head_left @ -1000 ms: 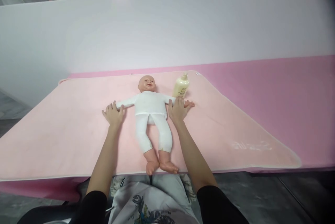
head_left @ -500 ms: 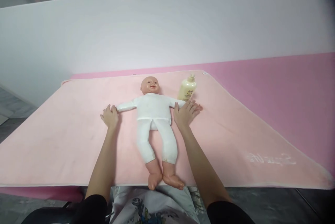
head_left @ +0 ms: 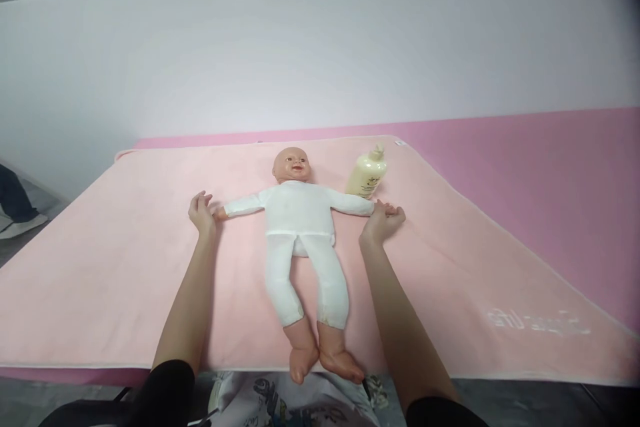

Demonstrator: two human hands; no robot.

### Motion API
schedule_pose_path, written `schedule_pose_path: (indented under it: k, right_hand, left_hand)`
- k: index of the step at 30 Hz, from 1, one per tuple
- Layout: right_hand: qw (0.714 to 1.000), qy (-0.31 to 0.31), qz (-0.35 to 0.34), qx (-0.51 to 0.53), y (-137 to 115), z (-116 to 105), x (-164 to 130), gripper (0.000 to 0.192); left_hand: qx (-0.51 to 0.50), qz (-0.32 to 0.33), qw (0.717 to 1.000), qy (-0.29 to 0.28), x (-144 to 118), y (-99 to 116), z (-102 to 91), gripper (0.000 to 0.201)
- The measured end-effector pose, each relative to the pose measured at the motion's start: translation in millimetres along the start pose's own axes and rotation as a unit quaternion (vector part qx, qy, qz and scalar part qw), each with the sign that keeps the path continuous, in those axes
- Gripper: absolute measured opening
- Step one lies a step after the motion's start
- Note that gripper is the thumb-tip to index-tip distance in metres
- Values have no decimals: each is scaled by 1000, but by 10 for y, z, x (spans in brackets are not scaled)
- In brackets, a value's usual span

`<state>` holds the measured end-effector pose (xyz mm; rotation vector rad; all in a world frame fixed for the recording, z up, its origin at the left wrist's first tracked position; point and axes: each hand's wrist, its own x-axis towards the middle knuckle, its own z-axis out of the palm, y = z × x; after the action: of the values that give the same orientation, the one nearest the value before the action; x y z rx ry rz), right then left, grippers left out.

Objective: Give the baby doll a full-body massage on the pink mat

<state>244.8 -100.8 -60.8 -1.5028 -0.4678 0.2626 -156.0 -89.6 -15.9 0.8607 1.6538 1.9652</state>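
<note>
A baby doll (head_left: 299,210) in a white suit lies face up on a pale pink blanket (head_left: 125,260), arms spread, bare feet at the near edge. My left hand (head_left: 201,214) rests on the blanket with curved fingers and touches the doll's hand at the end of the left-side sleeve. My right hand (head_left: 382,222) lies flat over the doll's other hand, fingers apart, and hides it. A cream lotion bottle (head_left: 369,174) stands just behind my right hand, beside the doll's arm.
The blanket covers a pink table (head_left: 550,167) that runs on to the right. A white wall panel (head_left: 320,54) rises right behind it. At the far left, on the floor, is another person's shoe (head_left: 20,224). The table's near edge is against my body.
Both hands have slid outward along the doll's arms, from near its body to its hands. The view has tilted slightly down and left.
</note>
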Motion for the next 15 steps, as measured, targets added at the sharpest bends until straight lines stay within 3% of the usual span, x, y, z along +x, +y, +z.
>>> schedule_pose_path:
  k: [5,8,12,15]
  right_hand:
    - [992,25,41,120,6,73,13,18]
    - [981,40,72,176,-14,39,12,16]
    - [974,55,106,193,-90,0,-44,17]
    - [977,59,100,177,-158,12,-163,11]
  left_hand:
    - [-116,-95,988,24,105,-42,-8,49]
    - [-173,-122,977,14,151,-65,-80,56]
    - [-188,-108,976,-10,37,-95,-22,62]
    - [-124,-67,990,-6,-167,-84,146,68]
